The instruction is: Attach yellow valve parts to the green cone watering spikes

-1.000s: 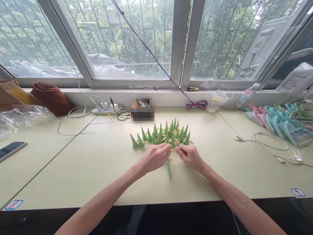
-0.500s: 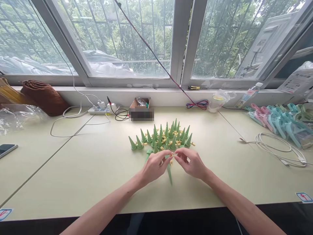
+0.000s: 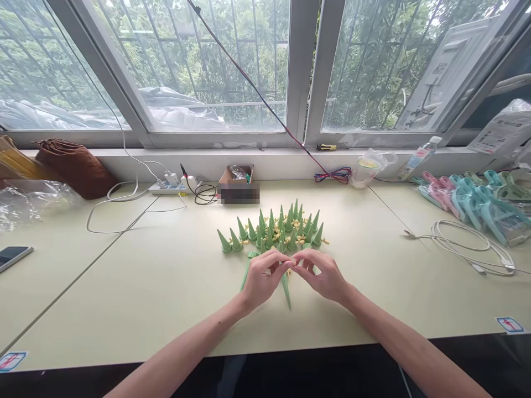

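My left hand (image 3: 267, 273) and my right hand (image 3: 321, 273) meet fingertip to fingertip above the desk. Pinched between them is a small yellowish piece (image 3: 293, 262), mostly hidden by the fingers, so its kind does not show. Just beyond the hands stand many green cone-shaped spikes (image 3: 270, 237) with small yellow valve-like parts among them. One green spike (image 3: 286, 290) lies below my fingers, its tip toward me. Another green piece (image 3: 244, 275) lies beside my left hand, partly covered by it.
Behind the spikes are a small open box (image 3: 238, 190), a power strip (image 3: 174, 187) and a bundle of red and blue wire (image 3: 333, 175). At the right lie a coiled white cable (image 3: 468, 246) and bagged plastic clamps (image 3: 477, 196). A phone (image 3: 14, 257) is at the left.
My fingertips have drawn closer together around the small piece, covering more of it. The spikes stay in place; the whole view has shifted slightly.
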The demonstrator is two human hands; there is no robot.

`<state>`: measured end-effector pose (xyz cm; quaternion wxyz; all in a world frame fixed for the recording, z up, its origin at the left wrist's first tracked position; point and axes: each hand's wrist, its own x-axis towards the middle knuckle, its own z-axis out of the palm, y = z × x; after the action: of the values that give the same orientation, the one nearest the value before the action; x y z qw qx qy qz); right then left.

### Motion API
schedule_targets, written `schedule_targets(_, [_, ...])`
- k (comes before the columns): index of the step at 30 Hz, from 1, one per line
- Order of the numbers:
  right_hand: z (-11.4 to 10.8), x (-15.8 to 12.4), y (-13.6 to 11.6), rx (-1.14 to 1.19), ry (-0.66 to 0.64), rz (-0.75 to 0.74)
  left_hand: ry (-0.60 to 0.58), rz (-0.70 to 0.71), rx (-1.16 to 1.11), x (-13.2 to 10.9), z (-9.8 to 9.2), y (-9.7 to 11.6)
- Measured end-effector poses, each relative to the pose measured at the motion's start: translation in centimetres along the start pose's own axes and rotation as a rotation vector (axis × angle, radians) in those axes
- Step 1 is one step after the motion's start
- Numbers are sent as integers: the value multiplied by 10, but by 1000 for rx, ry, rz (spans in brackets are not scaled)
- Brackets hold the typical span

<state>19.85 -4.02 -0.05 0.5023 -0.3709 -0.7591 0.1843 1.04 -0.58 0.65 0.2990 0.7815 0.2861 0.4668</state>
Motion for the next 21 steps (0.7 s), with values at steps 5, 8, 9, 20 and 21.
schedule_targets(5, [-1, -1, 0, 1, 3, -5, 11, -10, 0, 0, 1, 4])
schedule_targets(8, [-1, 0, -1, 5, -1, -7, -2, 8, 17, 1, 0, 5])
schedule_targets(9, [-2, 0, -1, 1, 1, -7, -7, 22, 37, 2, -2, 5])
schedule_targets(20, [-7, 3, -1, -54, 159, 87, -116, 89, 390, 3, -18, -11])
schedule_targets(21, [-7, 3, -1, -52, 162, 90, -140, 87, 428, 3, -17, -11])
